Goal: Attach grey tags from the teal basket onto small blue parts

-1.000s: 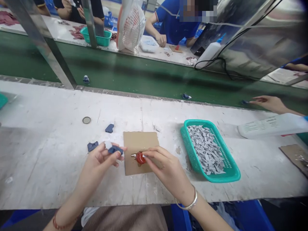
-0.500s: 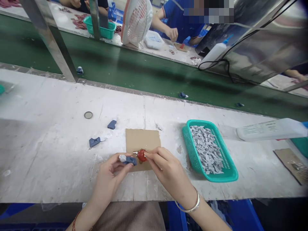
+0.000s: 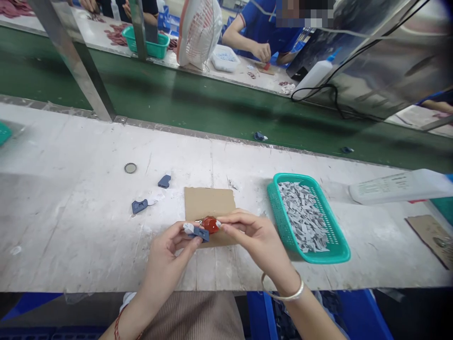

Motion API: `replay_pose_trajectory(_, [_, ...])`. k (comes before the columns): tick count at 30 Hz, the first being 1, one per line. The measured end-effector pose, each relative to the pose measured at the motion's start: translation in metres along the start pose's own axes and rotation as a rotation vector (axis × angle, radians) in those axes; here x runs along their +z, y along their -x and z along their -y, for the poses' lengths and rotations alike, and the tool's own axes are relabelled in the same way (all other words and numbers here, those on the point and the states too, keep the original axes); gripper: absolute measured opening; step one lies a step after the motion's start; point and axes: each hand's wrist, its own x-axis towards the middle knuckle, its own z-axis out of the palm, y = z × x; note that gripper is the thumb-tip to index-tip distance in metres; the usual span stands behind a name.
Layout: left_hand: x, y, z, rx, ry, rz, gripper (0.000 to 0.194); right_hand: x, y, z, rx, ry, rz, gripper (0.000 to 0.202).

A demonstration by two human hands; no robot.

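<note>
My left hand (image 3: 166, 255) is closed around a blue-grey plastic piece (image 3: 201, 233) with a whitish tip on its left end. Just behind that piece sits a round, glossy red object (image 3: 210, 225) with a shiny metal bit at its left side; what it is I cannot make out. My right hand (image 3: 260, 241) pinches a small pale grey piece (image 3: 218, 224) against or right beside the red object's right edge. Beneath both hands lies a square of brown cardboard (image 3: 208, 200). Two similar blue-grey pieces, one nearer (image 3: 140, 206) and one farther (image 3: 164, 181), rest to the left.
A green basket (image 3: 274, 208) of small grey pieces stands to the right, with a white bottle (image 3: 399, 186) lying beyond it. A bottle cap (image 3: 130, 168) is at the left. A green conveyor belt (image 3: 177, 101) crosses behind; a co-worker (image 3: 262, 33) sits across it.
The blue-grey pieces on the belt have shifted left. My right hand has drawn slightly to the right and tilted, and the pale piece at its fingertips shows more clearly. My left hand has moved slightly right.
</note>
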Motion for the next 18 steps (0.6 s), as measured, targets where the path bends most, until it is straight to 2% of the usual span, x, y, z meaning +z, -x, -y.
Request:
replay_pose_trajectory(3, [0.006, 0.002, -0.006, 0.009, -0.005, -0.028, 0.02, -0.005, 0.0, 0.007, 0.126, -0.239, 0.027, 0.016])
replay_pose_trajectory(7, [0.013, 0.004, -0.01, 0.03, -0.013, -0.03, 0.018, -0.002, 0.004, 0.016, 0.115, -0.332, 0.07, 0.011])
replay_pose_trajectory(11, [0.015, 0.007, -0.009, 0.073, -0.02, -0.011, 0.019, 0.001, 0.008, 0.022, 0.063, -0.297, 0.076, 0.01])
replay_pose_trajectory(18, [0.017, 0.012, -0.011, 0.17, -0.075, -0.034, 0.013, 0.002, 0.016, 0.028, -0.092, -0.093, 0.062, 0.012])
